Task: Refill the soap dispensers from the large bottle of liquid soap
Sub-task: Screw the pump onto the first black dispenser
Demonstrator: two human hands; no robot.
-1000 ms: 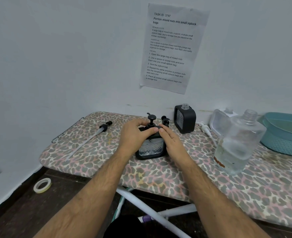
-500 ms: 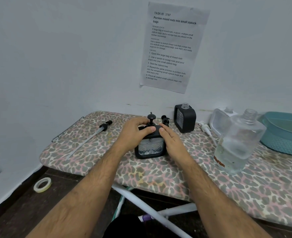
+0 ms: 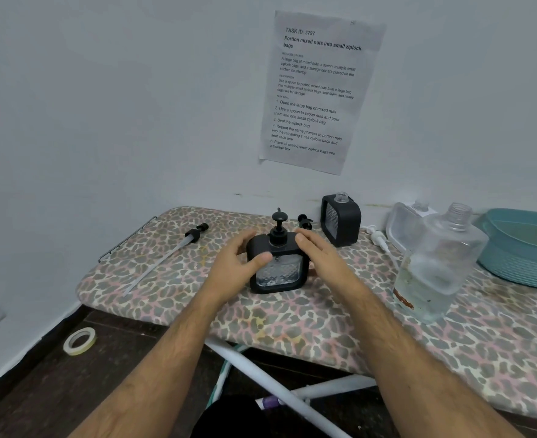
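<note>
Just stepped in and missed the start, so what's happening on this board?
A person holds a black soap dispenser between both hands, left hand gripping its side, right hand flat against the other. Its pump is on. A second dispenser stands open behind, and the large bottle, uncapped, stands to the right.

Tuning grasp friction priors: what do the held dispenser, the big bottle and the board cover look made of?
Held dispenser: matte black shell, likely plastic or silicone, around a clear diamond-textured window, glass or plastic. Big bottle: clear, slightly frosted plastic by its look, liquid visible inside. Board cover: printed leopard-pattern fabric, matte, softly padded at the edge.
</note>
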